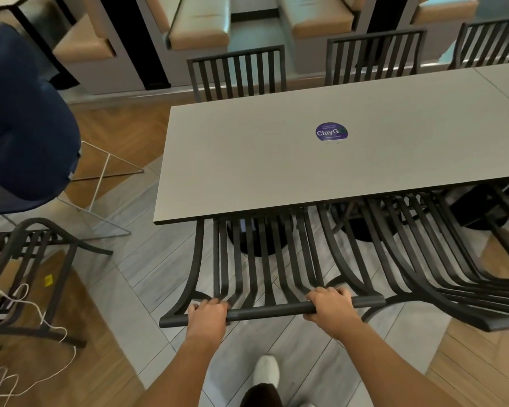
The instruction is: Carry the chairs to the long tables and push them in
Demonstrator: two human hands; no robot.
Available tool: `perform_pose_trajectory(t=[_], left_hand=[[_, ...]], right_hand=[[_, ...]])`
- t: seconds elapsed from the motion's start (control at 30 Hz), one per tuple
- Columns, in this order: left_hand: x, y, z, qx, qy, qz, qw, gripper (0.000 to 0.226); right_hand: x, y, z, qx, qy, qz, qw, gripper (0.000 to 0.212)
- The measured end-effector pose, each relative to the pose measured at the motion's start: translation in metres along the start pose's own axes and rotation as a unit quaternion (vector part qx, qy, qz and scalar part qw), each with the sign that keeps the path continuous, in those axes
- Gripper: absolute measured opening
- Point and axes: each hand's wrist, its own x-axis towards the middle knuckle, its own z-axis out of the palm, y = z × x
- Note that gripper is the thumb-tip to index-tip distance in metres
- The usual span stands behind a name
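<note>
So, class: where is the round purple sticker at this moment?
In the head view, the purple sticker lies on the grey table, right of centre, beyond the chair both hands grip.

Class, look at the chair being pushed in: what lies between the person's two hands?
In the head view, only the chair's top rail runs between the left hand and right hand, with the back slats dropping from it toward the table.
</note>
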Motion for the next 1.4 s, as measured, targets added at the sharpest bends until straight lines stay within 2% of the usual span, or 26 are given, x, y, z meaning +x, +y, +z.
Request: perform_pose_trajectory(t=[0.2,0.33,0.43,0.53,0.63,0.8,0.9,1.03,1.23,1.4], left_hand=[[-0.003,-0.003,-0.004,-0.030,-0.014,0.007,0.999,0.038],[-0.001,-0.004,-0.012,-0.080,-0.069,0.011,0.994,0.038],[-0.003,0.004,-0.027,-0.115,-0.100,0.048,0.987,0.059],[-0.001,0.031,-0.046,-0.163,-0.107,0.084,0.977,0.082],[0.009,0.072,-0.063,-0.188,-0.071,0.109,0.973,0.084],[0.005,0.170,-0.113,-0.190,-0.029,0.182,0.964,0.046],[0.000,0.233,-0.124,-0.186,-0.024,0.214,0.959,0.034],[-0.015,0.318,-0.121,-0.187,-0.012,0.241,0.952,0.034],[-0.048,0.436,-0.103,-0.220,-0.009,0.231,0.948,0.033],[-0.061,0.503,-0.091,-0.242,-0.012,0.225,0.944,0.035]], right_hand=[[-0.005,0.000,0.002,0.054,0.001,0.013,0.998,0.044],[-0.014,-0.001,-0.013,0.132,-0.034,0.024,0.990,0.049],[-0.026,0.002,-0.025,0.226,-0.031,0.052,0.972,0.050],[-0.039,0.015,-0.034,0.291,0.016,0.095,0.952,0.037],[-0.054,0.042,-0.046,0.288,0.077,0.142,0.944,0.026],[-0.087,0.115,-0.061,0.264,0.117,0.189,0.939,0.021],[-0.115,0.169,-0.069,0.254,0.138,0.205,0.935,0.020],[-0.154,0.249,-0.070,0.232,0.153,0.220,0.935,0.022],[-0.210,0.367,-0.076,0.191,0.173,0.233,0.938,0.024],[-0.233,0.440,-0.084,0.193,0.167,0.236,0.938,0.025]])
